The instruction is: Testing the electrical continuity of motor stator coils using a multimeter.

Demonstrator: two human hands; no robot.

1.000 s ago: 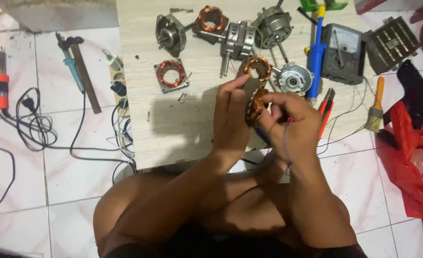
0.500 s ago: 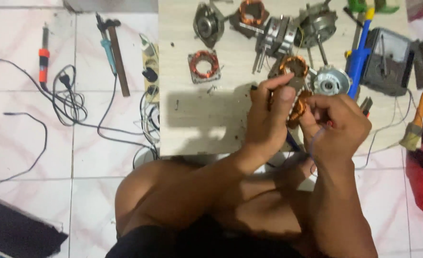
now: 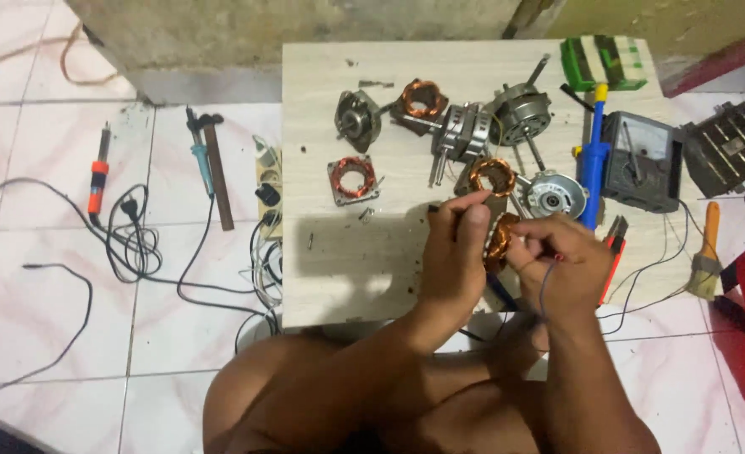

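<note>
White floor tiles surround a low wooden counter (image 3: pixel 330 269) strewn with motor parts. Above its near edge, the left hand (image 3: pixel 457 252) and right hand (image 3: pixel 562 261) each close their grip on a copper-wound stator coil (image 3: pixel 500 240), held between them, just below another coil (image 3: pixel 494 176).

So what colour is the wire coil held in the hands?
Coppery orange: the coil, between left hand and right hand, shows best in the head view.

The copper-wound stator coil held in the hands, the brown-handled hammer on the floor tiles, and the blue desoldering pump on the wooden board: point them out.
Copper-wound stator coil (image 3: pixel 499 241), head view, on its visible winding between the hands.
Brown-handled hammer (image 3: pixel 218 176), head view, mid-handle.
Blue desoldering pump (image 3: pixel 593 164), head view, on its barrel.
</note>
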